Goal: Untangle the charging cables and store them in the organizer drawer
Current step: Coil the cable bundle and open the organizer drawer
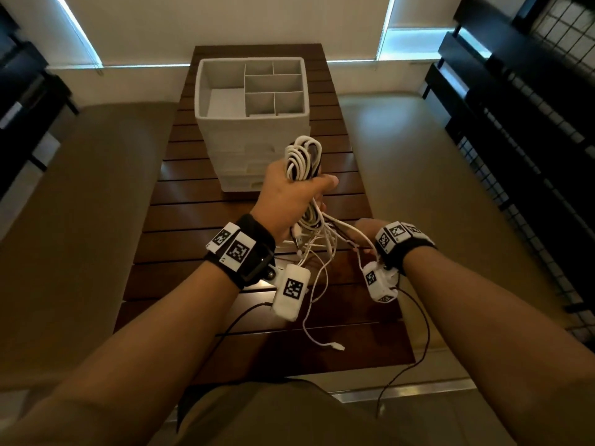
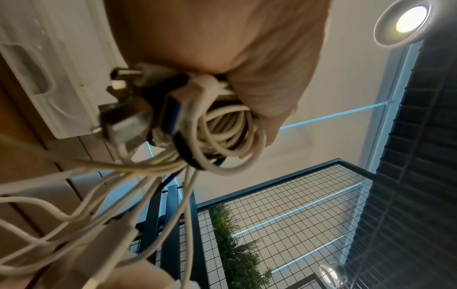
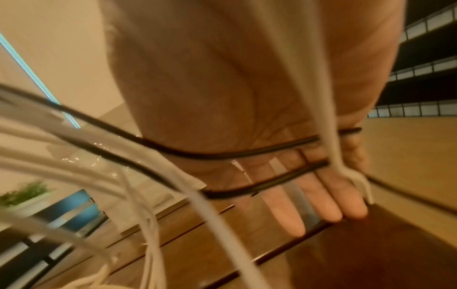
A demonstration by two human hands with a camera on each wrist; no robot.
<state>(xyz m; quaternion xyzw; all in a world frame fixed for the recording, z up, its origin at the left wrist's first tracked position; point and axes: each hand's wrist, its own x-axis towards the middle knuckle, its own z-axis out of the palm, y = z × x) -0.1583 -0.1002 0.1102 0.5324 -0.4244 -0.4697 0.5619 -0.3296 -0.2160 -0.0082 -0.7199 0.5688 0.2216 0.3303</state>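
My left hand grips a coiled bundle of white and black charging cables above the slatted wooden table, just in front of the white organizer. In the left wrist view the fingers curl round the cable bundle, with several plugs sticking out. Loose strands hang down to my right hand, lower and to the right. Its fingers are straight; a black cable loops twice across the palm and a white cable crosses it. One white plug end dangles near the table.
The organizer's top tray has several bare compartments; its drawer fronts face me, shut. Beige cushioned benches flank the table. Black wire-grid shelving stands at the right, dark furniture at the left.
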